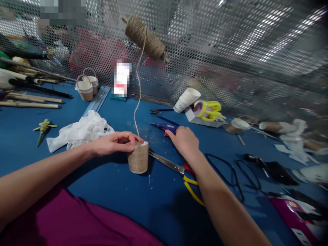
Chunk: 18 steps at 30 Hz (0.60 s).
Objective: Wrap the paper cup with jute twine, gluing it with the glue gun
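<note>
My left hand [119, 142] pinches the rim of a small paper cup wrapped in twine [138, 159], which stands upright on the blue table. A strand of twine [137, 106] runs down to the fingertips from a large spool [145, 37] hung on the mesh. Farther right, my right hand [185, 139] is closed around a blue glue gun [164, 126] with a red trigger, its nozzle pointing left. Scissors [171, 163] with yellow and red handles lie between the cup and my right forearm, blades toward the cup.
White cloth [79, 131] lies behind my left forearm. Two twine-wrapped baskets [85, 89], a bright phone [121, 78] and bamboo sticks [30, 104] are at the back left. Pliers [164, 114], stacked paper cups [186, 99], yellow-handled scissors [211, 109] and a black cord [230, 167] are rightward.
</note>
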Motion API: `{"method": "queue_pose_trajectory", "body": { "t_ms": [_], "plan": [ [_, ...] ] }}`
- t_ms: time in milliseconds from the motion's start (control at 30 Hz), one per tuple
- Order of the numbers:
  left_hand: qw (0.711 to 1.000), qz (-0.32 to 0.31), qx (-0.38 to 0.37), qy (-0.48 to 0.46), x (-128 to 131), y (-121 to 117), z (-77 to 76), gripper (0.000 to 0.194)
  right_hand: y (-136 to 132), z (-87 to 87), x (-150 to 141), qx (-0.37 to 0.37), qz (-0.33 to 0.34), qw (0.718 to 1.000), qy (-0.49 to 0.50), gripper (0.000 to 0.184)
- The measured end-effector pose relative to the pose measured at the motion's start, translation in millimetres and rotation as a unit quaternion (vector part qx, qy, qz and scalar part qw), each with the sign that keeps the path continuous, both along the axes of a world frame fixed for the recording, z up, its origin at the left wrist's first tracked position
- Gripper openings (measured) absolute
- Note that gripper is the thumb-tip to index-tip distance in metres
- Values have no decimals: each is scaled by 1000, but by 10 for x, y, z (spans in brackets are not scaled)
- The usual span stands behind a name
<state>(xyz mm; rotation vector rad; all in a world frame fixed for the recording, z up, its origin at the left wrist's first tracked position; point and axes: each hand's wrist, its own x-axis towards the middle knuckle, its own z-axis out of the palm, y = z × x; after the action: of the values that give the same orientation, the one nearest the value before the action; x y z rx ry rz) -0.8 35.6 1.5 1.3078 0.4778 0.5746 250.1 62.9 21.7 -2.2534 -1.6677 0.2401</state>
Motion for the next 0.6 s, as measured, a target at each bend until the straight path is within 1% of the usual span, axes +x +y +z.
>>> {"method": "queue_pose_trajectory", "body": {
  "t_ms": [33,133,167,200,233,333,400,533,600],
  "plan": [
    [1000,0,1,-1,4,-1,1,17,-51,69,-53,9,18,1000,-9,22],
    [1000,5,10,-4,11,-8,2,15,-236,289,-289,1,131,991,26,29],
    [1000,6,12,-5,12,-12,3,14,-295,353,-386,-16,188,980,61,34],
    [1000,6,14,-4,12,-15,4,13,-347,408,-485,-35,270,954,129,37],
    [1000,6,15,-3,11,-20,6,12,-388,453,-578,-36,322,932,165,35],
    [1000,10,21,1,10,-33,16,11,-459,534,-768,-15,327,934,143,24],
    [1000,12,27,5,11,-42,29,11,-482,566,-786,-7,321,938,129,21],
    [1000,4,25,13,18,-54,72,13,-549,607,-641,-14,311,937,159,21],
    [1000,1,20,16,17,-56,94,16,-595,598,-555,-1,297,936,190,19]
  ]
}}
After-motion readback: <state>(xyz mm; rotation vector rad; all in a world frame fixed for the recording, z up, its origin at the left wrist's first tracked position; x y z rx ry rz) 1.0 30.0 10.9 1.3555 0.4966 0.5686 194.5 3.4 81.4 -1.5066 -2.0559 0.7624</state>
